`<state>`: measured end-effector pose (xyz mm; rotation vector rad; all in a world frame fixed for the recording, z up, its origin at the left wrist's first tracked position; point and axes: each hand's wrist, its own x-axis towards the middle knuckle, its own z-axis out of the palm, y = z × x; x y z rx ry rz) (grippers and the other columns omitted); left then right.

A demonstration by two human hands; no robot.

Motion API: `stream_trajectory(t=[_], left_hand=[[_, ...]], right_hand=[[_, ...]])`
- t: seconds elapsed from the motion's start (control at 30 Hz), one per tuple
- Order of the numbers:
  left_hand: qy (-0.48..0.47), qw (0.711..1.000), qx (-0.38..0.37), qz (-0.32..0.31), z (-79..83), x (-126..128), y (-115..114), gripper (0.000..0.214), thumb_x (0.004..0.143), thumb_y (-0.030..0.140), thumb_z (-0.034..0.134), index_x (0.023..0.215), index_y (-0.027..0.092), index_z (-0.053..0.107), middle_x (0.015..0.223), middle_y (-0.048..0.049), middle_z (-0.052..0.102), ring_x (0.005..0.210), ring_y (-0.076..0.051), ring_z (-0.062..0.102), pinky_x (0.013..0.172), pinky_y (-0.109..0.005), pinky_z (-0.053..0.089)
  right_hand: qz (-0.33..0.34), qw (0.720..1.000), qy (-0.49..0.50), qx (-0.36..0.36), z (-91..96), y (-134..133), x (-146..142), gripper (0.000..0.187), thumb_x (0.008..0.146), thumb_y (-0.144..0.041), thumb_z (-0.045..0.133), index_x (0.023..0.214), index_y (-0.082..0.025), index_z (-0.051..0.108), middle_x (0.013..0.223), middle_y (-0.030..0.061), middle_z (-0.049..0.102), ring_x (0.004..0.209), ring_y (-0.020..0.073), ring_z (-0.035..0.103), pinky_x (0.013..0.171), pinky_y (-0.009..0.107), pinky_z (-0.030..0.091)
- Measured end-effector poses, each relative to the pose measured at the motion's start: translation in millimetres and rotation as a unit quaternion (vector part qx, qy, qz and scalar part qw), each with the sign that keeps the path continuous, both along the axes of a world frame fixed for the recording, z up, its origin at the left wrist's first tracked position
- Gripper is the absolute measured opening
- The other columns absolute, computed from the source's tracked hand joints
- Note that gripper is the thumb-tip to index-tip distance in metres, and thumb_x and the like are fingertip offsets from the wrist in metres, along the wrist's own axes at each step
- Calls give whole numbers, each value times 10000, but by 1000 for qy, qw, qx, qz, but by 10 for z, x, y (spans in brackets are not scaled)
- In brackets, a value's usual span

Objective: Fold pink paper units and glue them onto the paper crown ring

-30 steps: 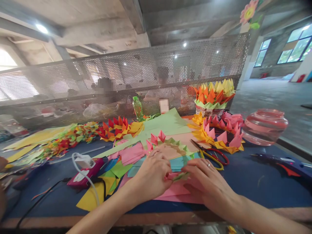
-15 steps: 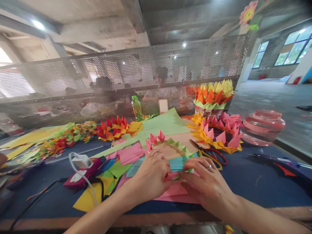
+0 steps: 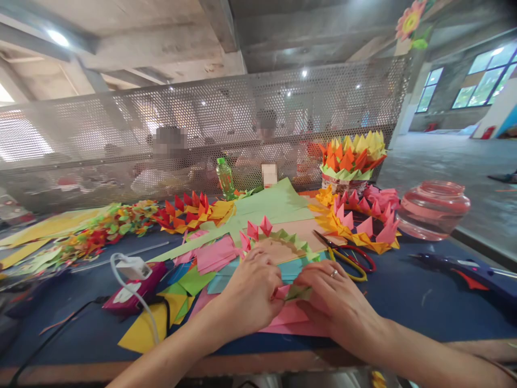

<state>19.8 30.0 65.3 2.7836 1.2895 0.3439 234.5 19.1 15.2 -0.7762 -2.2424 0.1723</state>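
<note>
My left hand [image 3: 258,288] is closed on the near-left part of a ring of folded paper [image 3: 293,240], with green points along its far side and several pink points at its left. Across from it, my right hand [image 3: 333,296] pinches the ring's near-right part, where a green folded piece [image 3: 298,292] shows between the hands. A bit of pink paper peeks out at the left fingertips. Beneath the hands lie pink sheets [image 3: 291,319] and blue sheets [image 3: 226,276]. My fingers hide much of the ring's near side.
Scissors [image 3: 349,258] and a pink-and-yellow paper ring [image 3: 363,226] lie to the right, with a glass jar [image 3: 434,210] and a glue gun [image 3: 464,272] beyond. On the left are a purple power strip [image 3: 135,285] and paper scraps [image 3: 100,231]. A green bottle [image 3: 225,178] stands behind.
My right hand has moved slightly left, closer to my left hand, and the green folded piece between them shows more. My left hand stays nearly still.
</note>
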Motion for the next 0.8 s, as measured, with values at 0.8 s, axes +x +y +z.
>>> stream_trajectory(t=[0.8], left_hand=[[25, 999, -28, 13, 71, 6, -37, 273, 855, 162, 642, 591, 165, 572, 727, -11, 660, 778, -189, 588, 1009, -445, 383]], right_hand=[[-20, 985, 13, -170, 98, 175, -98, 164, 809, -36, 670, 823, -199, 660, 756, -26, 708, 718, 149, 634, 662, 240, 430]])
